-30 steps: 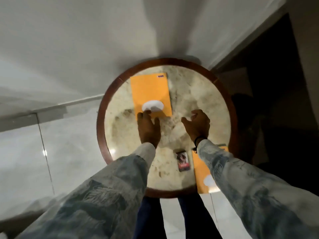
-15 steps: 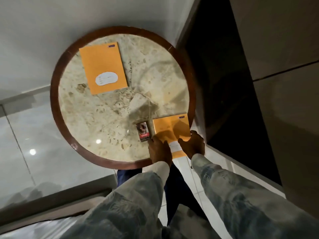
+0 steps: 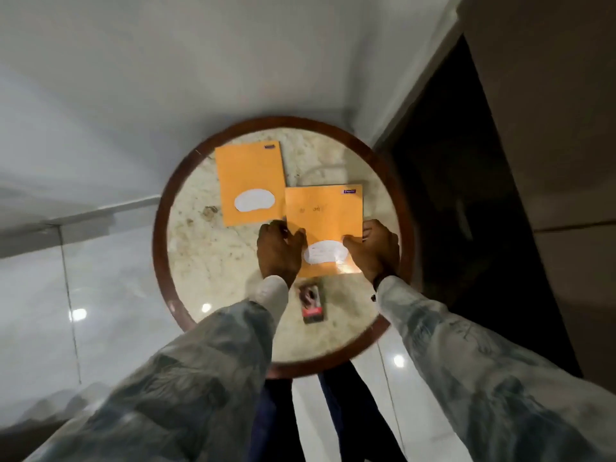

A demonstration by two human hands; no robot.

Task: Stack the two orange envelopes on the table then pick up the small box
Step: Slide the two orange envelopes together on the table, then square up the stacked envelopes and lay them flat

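Note:
One orange envelope (image 3: pixel 249 181) with a white oval label lies flat at the back left of the round marble table (image 3: pixel 206 261). A second orange envelope (image 3: pixel 325 218) is held by both hands just to its right, its left edge slightly overlapping the first one. My left hand (image 3: pixel 278 251) grips its left side and my right hand (image 3: pixel 376 250) its right side, thumbs on top near its white label. The small dark box (image 3: pixel 312 303) lies flat on the table, nearer to me than the hands, between my forearms.
The table has a dark wooden rim (image 3: pixel 160 235) and stands in a corner against a pale wall (image 3: pixel 166 78). A dark opening (image 3: pixel 466 211) is to the right. Glossy floor tiles (image 3: pixel 66 311) lie to the left and below.
Both hands took hold of the second envelope at the table's near right edge and carried it toward the middle, next to the first envelope. The small box stayed where it was.

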